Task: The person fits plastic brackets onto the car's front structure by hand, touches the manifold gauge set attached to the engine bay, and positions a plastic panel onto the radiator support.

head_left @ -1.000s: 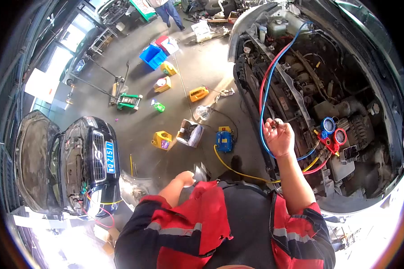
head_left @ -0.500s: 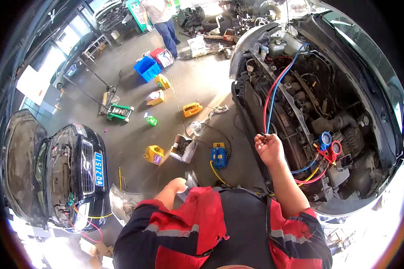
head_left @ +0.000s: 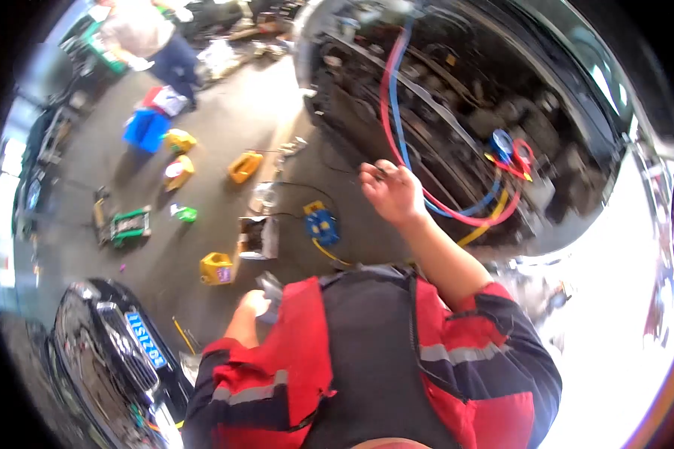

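My right hand (head_left: pixel 392 193) is raised at the front edge of an open engine bay, its fingers curled around a small dark object (head_left: pixel 380 173) too blurred to name. Just right of it, a red hose (head_left: pixel 386 105) and a blue hose (head_left: pixel 401 138) loop down and across to a manifold gauge set with a blue gauge (head_left: pixel 502 144) and a red gauge (head_left: pixel 523 153). A yellow hose (head_left: pixel 493 218) hangs below the gauges. Low at my left side, my left hand (head_left: pixel 254 304) is closed on pale translucent plastic (head_left: pixel 270 289), partly hidden by my sleeve.
A blue-and-yellow machine (head_left: pixel 320 223), an open carton (head_left: pixel 257 237) and several yellow jugs (head_left: pixel 216 268) are on the floor. Beyond lie a green floor jack (head_left: pixel 130 224) and a blue crate (head_left: pixel 146 131). A black car (head_left: pixel 120 352) stands left; a person (head_left: pixel 157 49) stands far off.
The view has swung, shifting the engine bay and floor items left and up. My right hand has come away from the hoses, which now curve past it. My left hand keeps the plastic.
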A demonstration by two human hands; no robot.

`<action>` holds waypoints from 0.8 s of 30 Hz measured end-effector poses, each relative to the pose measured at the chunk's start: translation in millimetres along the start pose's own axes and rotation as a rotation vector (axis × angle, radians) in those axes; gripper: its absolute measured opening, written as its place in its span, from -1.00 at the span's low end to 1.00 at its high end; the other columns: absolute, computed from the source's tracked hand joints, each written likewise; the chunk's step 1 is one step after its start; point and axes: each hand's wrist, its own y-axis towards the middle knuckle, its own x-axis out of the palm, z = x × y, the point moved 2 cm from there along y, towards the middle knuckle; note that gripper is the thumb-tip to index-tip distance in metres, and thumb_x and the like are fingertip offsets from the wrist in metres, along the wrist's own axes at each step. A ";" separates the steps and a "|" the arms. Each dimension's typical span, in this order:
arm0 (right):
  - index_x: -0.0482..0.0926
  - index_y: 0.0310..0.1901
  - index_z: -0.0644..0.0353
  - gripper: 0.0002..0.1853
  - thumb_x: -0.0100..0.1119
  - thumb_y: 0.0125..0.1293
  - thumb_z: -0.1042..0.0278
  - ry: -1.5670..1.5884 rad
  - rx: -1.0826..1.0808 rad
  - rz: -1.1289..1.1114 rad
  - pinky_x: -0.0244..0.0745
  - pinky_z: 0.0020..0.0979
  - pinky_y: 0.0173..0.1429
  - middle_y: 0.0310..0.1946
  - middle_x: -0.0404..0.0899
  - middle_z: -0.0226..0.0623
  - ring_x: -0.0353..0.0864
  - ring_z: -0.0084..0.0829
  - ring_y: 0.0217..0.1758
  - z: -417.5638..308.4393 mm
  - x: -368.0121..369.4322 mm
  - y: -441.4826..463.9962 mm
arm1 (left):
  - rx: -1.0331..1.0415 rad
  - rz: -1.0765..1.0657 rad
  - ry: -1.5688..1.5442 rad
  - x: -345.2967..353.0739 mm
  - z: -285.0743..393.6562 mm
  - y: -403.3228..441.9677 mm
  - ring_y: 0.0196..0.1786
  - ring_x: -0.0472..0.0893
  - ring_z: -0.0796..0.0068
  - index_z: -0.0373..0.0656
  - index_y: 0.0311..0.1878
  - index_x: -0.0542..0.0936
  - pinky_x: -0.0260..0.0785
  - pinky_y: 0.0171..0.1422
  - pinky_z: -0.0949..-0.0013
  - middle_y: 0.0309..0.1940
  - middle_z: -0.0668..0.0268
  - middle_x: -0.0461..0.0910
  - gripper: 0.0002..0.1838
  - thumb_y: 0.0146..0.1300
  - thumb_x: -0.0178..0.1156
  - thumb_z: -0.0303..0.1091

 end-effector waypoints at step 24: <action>0.31 0.35 -0.03 -0.41 -0.04 0.26 0.56 -0.172 -0.476 0.854 0.18 -0.49 -0.51 -0.46 0.42 -0.32 0.29 -0.51 -0.56 -169.1 -124.6 -104.5 | 0.014 -0.053 -0.085 -63.3 119.5 4.7 0.18 0.61 0.04 -0.36 0.13 0.57 0.44 0.24 0.17 0.11 -0.08 0.61 -0.49 0.26 0.31 -0.15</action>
